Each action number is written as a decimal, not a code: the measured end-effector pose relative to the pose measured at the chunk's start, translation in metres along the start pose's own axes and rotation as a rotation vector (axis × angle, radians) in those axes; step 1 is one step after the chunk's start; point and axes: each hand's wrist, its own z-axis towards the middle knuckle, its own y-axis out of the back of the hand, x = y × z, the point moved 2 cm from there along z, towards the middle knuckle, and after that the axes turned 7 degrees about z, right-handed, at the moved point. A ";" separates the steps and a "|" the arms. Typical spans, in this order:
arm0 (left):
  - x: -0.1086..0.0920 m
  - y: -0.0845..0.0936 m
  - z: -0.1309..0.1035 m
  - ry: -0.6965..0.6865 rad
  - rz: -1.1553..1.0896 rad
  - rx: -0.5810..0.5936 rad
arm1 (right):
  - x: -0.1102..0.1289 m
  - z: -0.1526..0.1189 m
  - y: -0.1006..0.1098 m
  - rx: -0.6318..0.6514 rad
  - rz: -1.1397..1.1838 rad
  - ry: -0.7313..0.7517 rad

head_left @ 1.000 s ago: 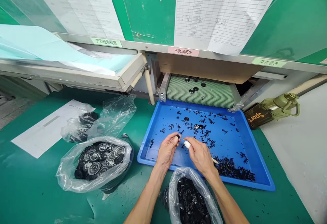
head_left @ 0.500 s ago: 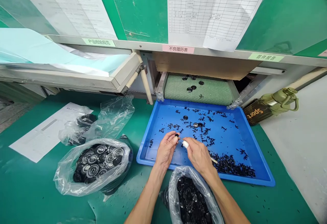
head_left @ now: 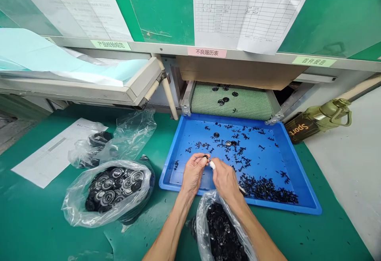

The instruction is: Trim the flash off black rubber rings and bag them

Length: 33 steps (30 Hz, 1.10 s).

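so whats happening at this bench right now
A person works with both hands over a blue tray littered with black scraps. The left hand pinches a small black part, and the right hand holds a thin tool against it. More round parts lie on the green belt behind the tray. An open bag of black pieces sits below the wrists, and another bag of round parts lies to the left.
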 end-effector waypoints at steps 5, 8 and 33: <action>0.003 0.002 0.002 0.000 0.000 -0.013 | -0.016 0.012 -0.006 0.023 0.239 -0.122; 0.007 0.006 0.005 0.019 0.001 -0.086 | -0.037 0.025 -0.002 0.029 0.120 -0.205; 0.007 0.009 0.009 0.124 -0.081 -0.006 | -0.006 0.046 0.013 0.296 0.234 0.237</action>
